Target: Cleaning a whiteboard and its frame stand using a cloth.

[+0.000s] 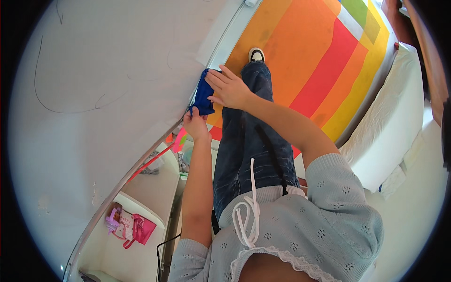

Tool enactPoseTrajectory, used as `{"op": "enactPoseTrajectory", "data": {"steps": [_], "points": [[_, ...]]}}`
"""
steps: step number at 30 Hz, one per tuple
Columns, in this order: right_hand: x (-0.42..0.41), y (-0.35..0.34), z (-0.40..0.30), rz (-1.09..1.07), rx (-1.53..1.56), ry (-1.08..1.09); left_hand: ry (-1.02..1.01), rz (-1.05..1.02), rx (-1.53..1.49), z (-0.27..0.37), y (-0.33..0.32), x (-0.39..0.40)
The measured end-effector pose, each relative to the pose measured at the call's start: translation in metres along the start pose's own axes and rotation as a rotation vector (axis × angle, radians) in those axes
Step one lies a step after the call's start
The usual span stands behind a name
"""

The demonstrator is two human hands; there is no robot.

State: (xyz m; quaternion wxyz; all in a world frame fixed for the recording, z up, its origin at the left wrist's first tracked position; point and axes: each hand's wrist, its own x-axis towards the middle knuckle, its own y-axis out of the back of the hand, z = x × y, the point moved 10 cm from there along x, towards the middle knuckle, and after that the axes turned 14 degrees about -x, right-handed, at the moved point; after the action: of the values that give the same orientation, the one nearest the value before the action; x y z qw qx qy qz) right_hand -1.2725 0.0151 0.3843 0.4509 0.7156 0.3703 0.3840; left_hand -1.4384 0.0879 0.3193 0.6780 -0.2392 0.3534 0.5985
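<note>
A folded blue cloth (pixel 204 92) lies along the metal-trimmed edge of a large white panel (pixel 116 63). My left hand (pixel 196 126) pinches the cloth's lower corner between thumb and fingers. On the cloth's upper part rests my right hand (pixel 230 88), palm down, with its fingers stretched out and the thumb apart. A pale ledge strip (pixel 234 37) continues past the cloth, away from me. Whatever part of the edge is under the cloth is hidden.
Thin dark curved lines (pixel 63 112) mark the panel. Below its edge, white shelves (pixel 116 252) hold a pink bag (pixel 143 229) and a purple bottle (pixel 112 221). A multicoloured floor (pixel 299 53) lies ahead, and a white-covered piece of furniture (pixel 380 120) stands on the right.
</note>
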Motion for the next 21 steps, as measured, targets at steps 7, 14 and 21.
{"op": "enactPoseTrajectory", "data": {"steps": [7,14,21], "points": [[-0.013,-0.018,-0.066,-0.077,0.049,-0.105,-0.036,0.009,-0.032,-0.004,0.070,-0.020],[-0.027,-0.012,-0.099,-0.024,0.290,-0.098,-0.249,-0.080,0.084,0.029,0.113,-0.059],[-0.066,0.023,-0.068,-0.088,0.944,-0.484,-0.552,-0.402,0.348,0.087,0.065,-0.126]]}}
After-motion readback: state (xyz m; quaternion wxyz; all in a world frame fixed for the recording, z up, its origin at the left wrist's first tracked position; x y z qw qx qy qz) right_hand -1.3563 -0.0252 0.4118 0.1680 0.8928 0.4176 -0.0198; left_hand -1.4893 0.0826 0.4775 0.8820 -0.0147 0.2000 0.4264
